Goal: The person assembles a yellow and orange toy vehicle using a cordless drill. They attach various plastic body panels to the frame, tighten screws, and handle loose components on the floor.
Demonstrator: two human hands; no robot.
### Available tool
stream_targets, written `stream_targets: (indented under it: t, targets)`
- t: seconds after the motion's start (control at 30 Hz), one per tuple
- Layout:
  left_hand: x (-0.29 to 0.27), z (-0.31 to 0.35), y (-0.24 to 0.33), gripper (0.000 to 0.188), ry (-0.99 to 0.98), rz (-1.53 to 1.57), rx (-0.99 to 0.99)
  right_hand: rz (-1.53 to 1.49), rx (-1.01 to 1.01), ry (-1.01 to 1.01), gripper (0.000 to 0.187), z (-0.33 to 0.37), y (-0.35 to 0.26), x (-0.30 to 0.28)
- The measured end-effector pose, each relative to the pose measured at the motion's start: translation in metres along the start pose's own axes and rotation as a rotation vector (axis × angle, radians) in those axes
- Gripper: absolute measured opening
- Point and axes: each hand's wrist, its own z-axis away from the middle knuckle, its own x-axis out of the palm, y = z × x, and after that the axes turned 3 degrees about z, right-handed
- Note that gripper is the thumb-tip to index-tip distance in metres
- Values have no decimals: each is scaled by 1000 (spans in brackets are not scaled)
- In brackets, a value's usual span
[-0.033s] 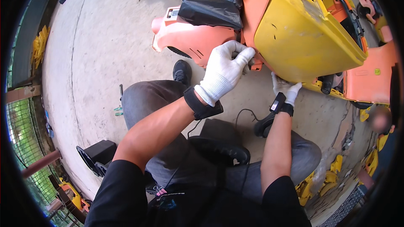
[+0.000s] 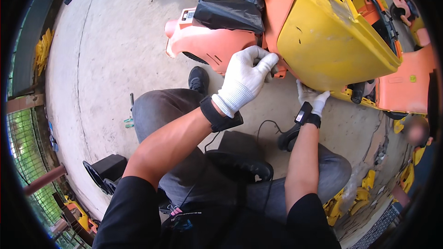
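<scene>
A rough grey concrete floor (image 2: 115, 55) is being partly covered by plastic bodywork. At upper right, one smooth, scuffed yellow panel (image 2: 332, 41) with a broad, curved face is being flanked on its left by an orange panel (image 2: 286, 0). One rounded pink panel (image 2: 203, 41), pierced by two visible short slots, is being overlapped by a single wrinkled, shiny black sheet (image 2: 230, 2).

Two hands are being covered by white knit gloves. The left hand (image 2: 243, 71) is being held just beside the yellow panel's left edge; its fingers (image 2: 267, 61) are being kept bent and pinched together, but whether anything is being gripped cannot be told. The right hand (image 2: 314, 97) is being held beneath the yellow panel's lower edge, thumb spread; its other fingers are being partly hidden, so their grip cannot be told.

Two black wristbands (image 2: 220, 115) are being worn, one per wrist. One pale label (image 2: 188, 15) with dark marks, too small to read, is being carried by the pink panel.
</scene>
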Motion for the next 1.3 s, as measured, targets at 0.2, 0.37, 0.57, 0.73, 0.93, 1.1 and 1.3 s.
stream_targets:
  t: [0.2,0.37,0.57,0.73,0.93,1.1,1.3]
  targets:
    - [-5,-3,-4,19,81,-343,325,53,-7,33,75,-4,1,1]
    - [-8,-8,-7,11,121,-558,644,-17,23,16,80,2,1,2]
    - [-12,-12,1,10,76,-792,788,6,18,-36,81,4,0,4]
    - [-11,-12,-6,11,60,-693,660,14,26,78,66,7,1,12]
    - [-9,-9,-6,12,60,-608,598,-10,23,84,65,8,0,10]
    - [-7,-7,-9,15,72,-535,497,-32,21,105,66,11,1,15]
    - [-2,-2,-8,22,67,-326,328,19,39,30,70,6,-1,6]
